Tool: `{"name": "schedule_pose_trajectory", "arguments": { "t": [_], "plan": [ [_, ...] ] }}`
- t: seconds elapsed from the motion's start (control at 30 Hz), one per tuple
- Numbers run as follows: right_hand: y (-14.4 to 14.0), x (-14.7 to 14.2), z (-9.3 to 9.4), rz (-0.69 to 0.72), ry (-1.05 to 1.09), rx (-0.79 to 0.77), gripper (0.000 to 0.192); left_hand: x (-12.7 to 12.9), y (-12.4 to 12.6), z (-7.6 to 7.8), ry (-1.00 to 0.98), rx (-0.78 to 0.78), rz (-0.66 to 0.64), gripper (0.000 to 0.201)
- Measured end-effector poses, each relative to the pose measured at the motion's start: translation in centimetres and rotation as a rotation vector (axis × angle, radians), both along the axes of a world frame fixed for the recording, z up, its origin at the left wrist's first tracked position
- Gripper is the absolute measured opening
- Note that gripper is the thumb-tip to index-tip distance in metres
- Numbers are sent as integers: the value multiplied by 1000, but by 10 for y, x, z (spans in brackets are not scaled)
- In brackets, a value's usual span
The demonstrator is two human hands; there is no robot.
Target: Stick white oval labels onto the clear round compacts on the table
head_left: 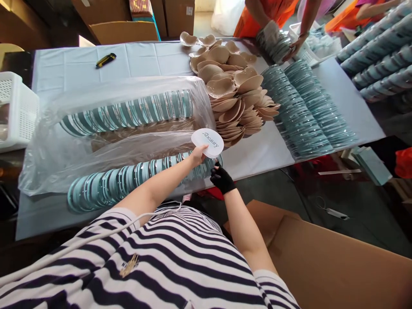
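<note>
My left hand (pixel 198 155) pinches a white oval card (pixel 208 143) printed with dark lettering that includes "beauty". A black fingerless glove covers my right hand (pixel 222 178), just below the card at the right end of the front row of round teal-and-clear packages (pixel 112 184). Its fingers are curled together there, and what they grip is too small to make out. Behind the card lies a large pile of beige bra cups (pixel 231 90). A second row of teal packages (pixel 128 112) lies farther back on a clear plastic bag (pixel 96 143).
A yellow-and-black box cutter (pixel 105 60) lies at the back left, and a white basket (pixel 19 109) stands left. More package rows (pixel 296 111) fill the right side. Another person's gloved hand (pixel 271 32) handles packages there. An open cardboard box (pixel 328 262) is at lower right.
</note>
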State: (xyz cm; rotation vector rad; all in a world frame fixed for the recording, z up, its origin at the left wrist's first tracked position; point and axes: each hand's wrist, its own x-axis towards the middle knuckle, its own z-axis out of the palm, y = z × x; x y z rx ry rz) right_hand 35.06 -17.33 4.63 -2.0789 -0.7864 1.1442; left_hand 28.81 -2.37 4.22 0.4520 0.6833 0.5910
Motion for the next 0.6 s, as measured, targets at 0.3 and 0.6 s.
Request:
{"name": "schedule_pose_trajectory", "arguments": {
  "t": [0.3,0.6],
  "plan": [
    [9,49,43,-144,-484,57,40,0,-12,9,-4,103,-29,33],
    [31,-4,57,-35,-943,366,45,-37,-31,23,121,128,-163,31]
  ]
}}
